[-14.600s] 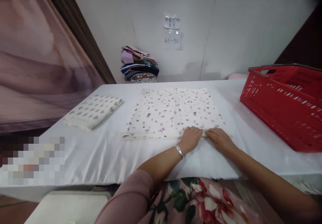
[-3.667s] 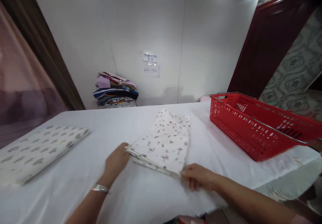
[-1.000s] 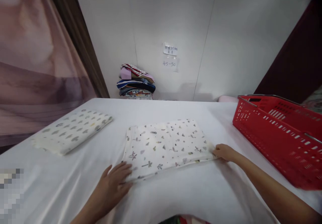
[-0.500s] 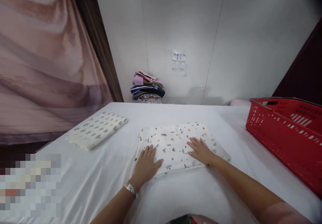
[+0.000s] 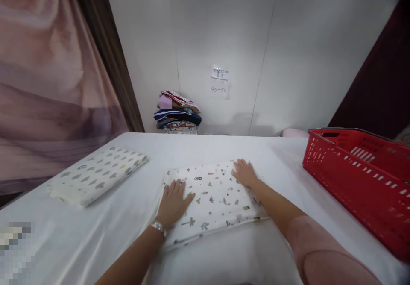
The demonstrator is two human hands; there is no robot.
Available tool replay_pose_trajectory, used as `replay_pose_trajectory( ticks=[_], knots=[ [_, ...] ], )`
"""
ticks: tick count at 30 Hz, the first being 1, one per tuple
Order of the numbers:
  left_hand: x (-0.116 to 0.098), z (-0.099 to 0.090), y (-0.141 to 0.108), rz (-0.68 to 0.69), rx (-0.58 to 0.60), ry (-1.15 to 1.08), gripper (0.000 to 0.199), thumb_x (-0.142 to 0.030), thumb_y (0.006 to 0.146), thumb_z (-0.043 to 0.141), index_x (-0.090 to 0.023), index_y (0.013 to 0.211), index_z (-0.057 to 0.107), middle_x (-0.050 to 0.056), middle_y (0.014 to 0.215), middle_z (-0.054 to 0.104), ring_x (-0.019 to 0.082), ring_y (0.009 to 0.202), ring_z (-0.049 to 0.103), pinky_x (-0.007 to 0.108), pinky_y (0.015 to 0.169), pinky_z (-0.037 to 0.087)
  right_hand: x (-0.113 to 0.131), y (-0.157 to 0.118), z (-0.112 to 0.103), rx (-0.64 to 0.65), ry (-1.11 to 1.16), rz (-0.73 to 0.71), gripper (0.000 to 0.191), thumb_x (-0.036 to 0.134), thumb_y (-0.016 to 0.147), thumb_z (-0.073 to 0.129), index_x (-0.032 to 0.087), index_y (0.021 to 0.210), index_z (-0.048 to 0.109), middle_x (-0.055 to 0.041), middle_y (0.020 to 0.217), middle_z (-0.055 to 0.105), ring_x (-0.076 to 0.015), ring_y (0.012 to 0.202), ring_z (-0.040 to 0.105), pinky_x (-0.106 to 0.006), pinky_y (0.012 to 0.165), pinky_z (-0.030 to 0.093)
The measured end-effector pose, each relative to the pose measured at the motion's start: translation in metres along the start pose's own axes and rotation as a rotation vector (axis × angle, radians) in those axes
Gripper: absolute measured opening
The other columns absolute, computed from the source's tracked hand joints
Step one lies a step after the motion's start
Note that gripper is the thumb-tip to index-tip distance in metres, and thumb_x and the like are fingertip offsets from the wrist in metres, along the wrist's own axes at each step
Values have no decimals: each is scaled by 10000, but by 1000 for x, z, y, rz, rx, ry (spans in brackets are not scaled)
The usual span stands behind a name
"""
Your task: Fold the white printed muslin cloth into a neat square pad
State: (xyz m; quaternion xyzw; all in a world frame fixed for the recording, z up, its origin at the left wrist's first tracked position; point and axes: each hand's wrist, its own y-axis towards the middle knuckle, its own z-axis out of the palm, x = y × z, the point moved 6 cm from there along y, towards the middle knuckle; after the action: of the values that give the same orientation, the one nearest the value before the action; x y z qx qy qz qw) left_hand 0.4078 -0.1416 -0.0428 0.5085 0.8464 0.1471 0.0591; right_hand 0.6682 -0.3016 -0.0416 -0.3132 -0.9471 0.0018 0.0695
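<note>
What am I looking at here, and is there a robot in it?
No robot: these are a person's bare hands, seen by a camera worn on the head, looking forward and down. The left hand, with a silver bracelet at the wrist, and the right hand lie flat on a folded white cloth with small prints; neither grips it. On the same white-covered table are a second folded cloth to the left and a red basket to the right.
</note>
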Motion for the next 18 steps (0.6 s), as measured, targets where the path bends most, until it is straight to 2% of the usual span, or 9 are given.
replay_pose_trajectory(
  ticks=[2, 4, 6, 11, 13, 15, 18],
  knots=[
    [3, 8, -5, 49, -15, 6, 612, -523, 868, 327, -107, 1285, 491, 184, 1369, 427, 344, 1292, 341, 525, 1049, 246, -30, 10, 9, 34, 3, 132, 693, 590, 881, 204, 179, 1438, 216, -65, 1520, 102, -256, 1385, 52, -492, 1085, 79],
    [5, 11, -8, 50, -10, 9, 622, -523, 871, 315, -104, 1307, 465, 181, 1381, 410, 337, 1300, 332, 521, 1052, 243, -46, 15, 16, 37, 7, 155, 704, 607, 873, 193, 188, 1439, 207, -46, 1521, 96, -252, 1385, 54, -496, 1083, 97],
    [6, 12, -8, 23, 27, 0, 646, -537, 863, 318, -106, 1329, 436, 174, 1396, 391, 335, 1313, 307, 524, 1060, 224, -51, 16, 20, 27, 7, 138, 708, 619, 869, 180, 198, 1437, 207, -36, 1521, 96, -249, 1385, 51, -496, 1084, 94],
    [7, 7, 13, -134, 179, -98, 677, -600, 839, 318, -139, 1315, 455, 151, 1410, 380, 329, 1313, 308, 531, 1053, 237, -39, 18, 15, 19, -24, 116, 685, 613, 874, 177, 202, 1416, 263, -61, 1517, 123, -259, 1383, 57, -497, 1079, 84],
    [5, 0, 31, -152, 145, -111, 695, -624, 837, 297, -143, 1311, 459, 145, 1428, 352, 325, 1326, 282, 525, 1055, 235, -27, 22, 7, -28, -51, 63, 695, 614, 877, 166, 188, 1419, 257, -77, 1519, 104, -252, 1386, 21, -489, 1084, 42],
    [0, -4, 49, -104, 80, -92, 712, -631, 840, 284, -133, 1323, 442, 140, 1451, 312, 316, 1350, 229, 510, 1076, 198, -14, 28, 2, -58, -53, -6, 713, 619, 878, 150, 175, 1430, 229, -81, 1522, 76, -238, 1388, -12, -474, 1088, 15],
    [1, 7, 66, -84, 85, -78, 699, -616, 848, 275, -136, 1330, 435, 136, 1442, 331, 310, 1348, 237, 500, 1082, 181, -5, 34, 6, -7, -22, -50, 720, 626, 875, 141, 182, 1438, 212, -75, 1521, 91, -238, 1389, 17, -470, 1089, 26]
  ],
)
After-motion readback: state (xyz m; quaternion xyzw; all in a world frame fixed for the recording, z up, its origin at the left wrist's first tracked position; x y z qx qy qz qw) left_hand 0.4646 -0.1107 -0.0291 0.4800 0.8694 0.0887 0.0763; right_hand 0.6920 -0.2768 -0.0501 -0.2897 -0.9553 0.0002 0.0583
